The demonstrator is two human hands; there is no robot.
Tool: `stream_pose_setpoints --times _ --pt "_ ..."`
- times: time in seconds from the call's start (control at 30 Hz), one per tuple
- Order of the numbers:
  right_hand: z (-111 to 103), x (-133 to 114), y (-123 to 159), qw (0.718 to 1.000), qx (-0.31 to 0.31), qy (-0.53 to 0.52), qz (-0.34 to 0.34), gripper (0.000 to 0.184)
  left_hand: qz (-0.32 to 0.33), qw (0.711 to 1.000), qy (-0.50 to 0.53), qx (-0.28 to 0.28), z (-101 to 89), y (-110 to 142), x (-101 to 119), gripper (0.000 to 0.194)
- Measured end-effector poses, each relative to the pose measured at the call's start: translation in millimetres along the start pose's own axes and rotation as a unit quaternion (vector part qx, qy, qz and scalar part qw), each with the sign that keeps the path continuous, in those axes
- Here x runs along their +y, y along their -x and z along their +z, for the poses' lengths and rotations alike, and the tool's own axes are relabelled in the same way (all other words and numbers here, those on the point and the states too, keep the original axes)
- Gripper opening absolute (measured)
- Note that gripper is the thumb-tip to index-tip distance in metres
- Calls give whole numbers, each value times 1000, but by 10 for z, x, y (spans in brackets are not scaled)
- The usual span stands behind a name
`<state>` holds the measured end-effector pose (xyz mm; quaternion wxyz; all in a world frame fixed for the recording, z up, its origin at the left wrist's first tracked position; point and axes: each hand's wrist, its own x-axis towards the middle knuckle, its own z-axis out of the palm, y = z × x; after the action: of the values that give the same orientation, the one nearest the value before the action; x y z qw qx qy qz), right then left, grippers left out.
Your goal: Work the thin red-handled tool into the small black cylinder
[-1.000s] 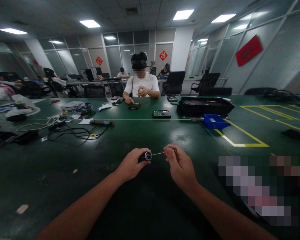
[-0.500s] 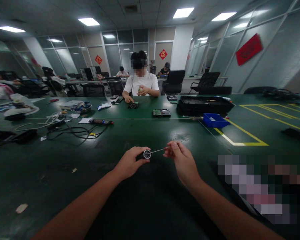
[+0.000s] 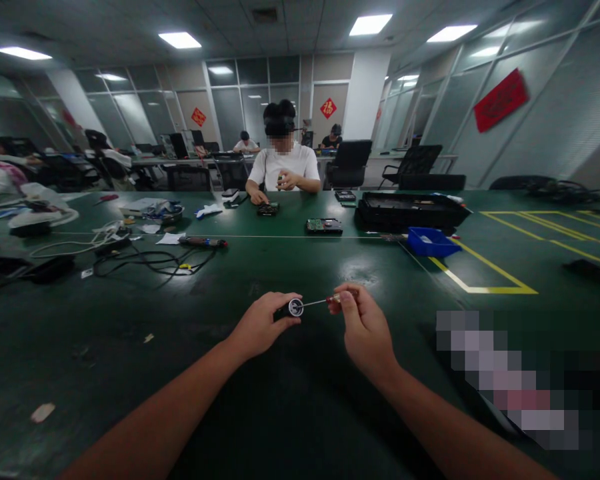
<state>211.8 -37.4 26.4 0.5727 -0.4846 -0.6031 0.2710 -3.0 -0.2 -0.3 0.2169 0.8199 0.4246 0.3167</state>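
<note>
Low over the green table, my left hand point(image 3: 265, 321) grips a small dark cylinder point(image 3: 295, 307) between thumb and fingers. Its round, silver-rimmed end faces me and to the right; what kind of part it is I cannot make out. My right hand point(image 3: 363, 327) is closed round the reddish handle of a screwdriver point(image 3: 316, 303). The thin metal shaft points left, and its tip reaches into the rimmed end of the cylinder. Whether the tip sits on a screw is too small to tell.
Across the green table point(image 3: 220, 400), a person in a white shirt point(image 3: 283, 167) handles parts. A hard drive point(image 3: 324, 226), a blue bin point(image 3: 433, 241) and a black casing point(image 3: 413, 211) lie ahead. Cables point(image 3: 155, 263) and another screwdriver-like tool point(image 3: 203, 242) are at left; a blurred patch covers the right.
My right hand has turned a little about the screwdriver, and more of its handle shows. The cylinder has tilted slightly in my left hand, which otherwise stays in place.
</note>
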Motion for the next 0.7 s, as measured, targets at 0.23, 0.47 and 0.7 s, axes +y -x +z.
stream_pose_setpoints --times 0.23,0.47,0.7 --pt "-69 -48 -6 994 -45 98 -32 25 -2 1000 0 20 -3 -7 -26 40" --pt "-75 -47 12 990 -65 102 -71 18 0 1000 3 12 5 -8 -25 40" --pt "-43 -51 25 997 -58 40 -38 23 6 1000 -5 16 9 -6 -29 40"
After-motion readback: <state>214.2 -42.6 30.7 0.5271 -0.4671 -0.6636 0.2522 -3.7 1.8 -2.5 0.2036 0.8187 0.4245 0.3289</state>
